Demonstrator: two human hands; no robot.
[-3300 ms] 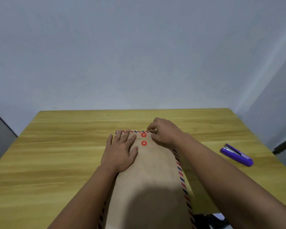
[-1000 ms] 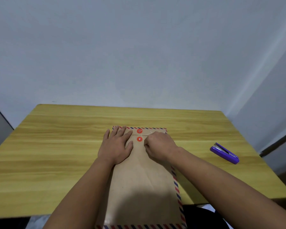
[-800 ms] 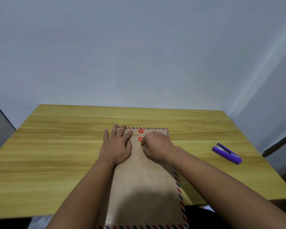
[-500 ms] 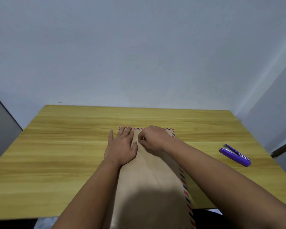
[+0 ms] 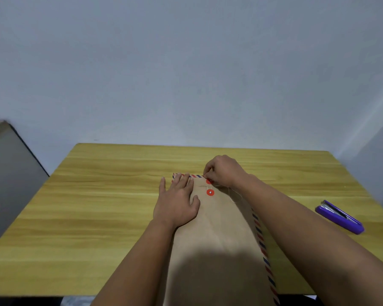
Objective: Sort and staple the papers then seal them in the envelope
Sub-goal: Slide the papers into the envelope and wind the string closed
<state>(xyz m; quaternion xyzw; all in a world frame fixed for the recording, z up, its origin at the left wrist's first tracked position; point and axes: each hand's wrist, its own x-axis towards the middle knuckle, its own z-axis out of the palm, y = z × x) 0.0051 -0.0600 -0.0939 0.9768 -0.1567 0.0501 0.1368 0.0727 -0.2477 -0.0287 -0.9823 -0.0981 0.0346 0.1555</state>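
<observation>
Item count, head view — one brown envelope (image 5: 219,244) with a striped border, carrying two red closure discs: an upper disc (image 5: 208,181) and a lower disc (image 5: 210,192). One thin string (image 5: 234,195). One purple stapler (image 5: 339,217). One wooden table (image 5: 97,206). Two hands — one left hand (image 5: 177,202), one right hand (image 5: 224,171).

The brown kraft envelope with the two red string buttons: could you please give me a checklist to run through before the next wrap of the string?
1. Brown kraft envelope lies flat on the yellow wooden table: ok.
2. Left hand rests flat on the envelope, holding it steady: ok.
3. Right hand has its fingers curled at the upper red button: ok.
4. Lower red button uncovered: ok.
5. Thin string taut: not ok, it lies loose.
6. Papers inside: cannot tell.
</observation>
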